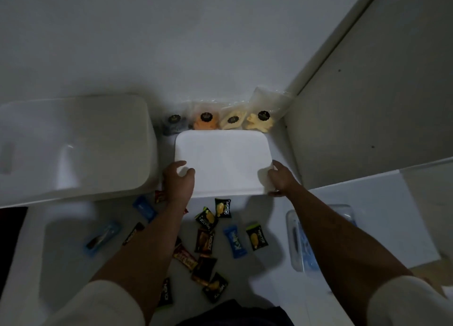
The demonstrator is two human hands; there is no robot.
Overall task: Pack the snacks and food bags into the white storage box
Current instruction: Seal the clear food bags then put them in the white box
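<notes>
1. Nearest, scattered on the white tabletop [274, 227] between the forearms: small wrapped snacks [208, 242], black, brown and blue, loose and partly overlapping. Best left undisturbed for now; worth keeping the forearms lifted clear so none get swept off.
2. To the right, near the edge: a clear container with blue contents [304, 242], kept out of the path.
3. Further on: left hand [177, 181] and right hand [279, 178] each clamped on a near corner of the white storage box [223, 161], thumbs on top. Whether that flat white top is a lid cannot be told; if so, an even lift at both corners, probably, to avoid jamming.
4. Left of the box: a larger white bin [78, 144], well apart enough to allow sliding.
5. Farthest, against the wall just behind the box: four clear food bags [231, 119] standing in a row. Pulling the box nearer should free room to reach them.
</notes>
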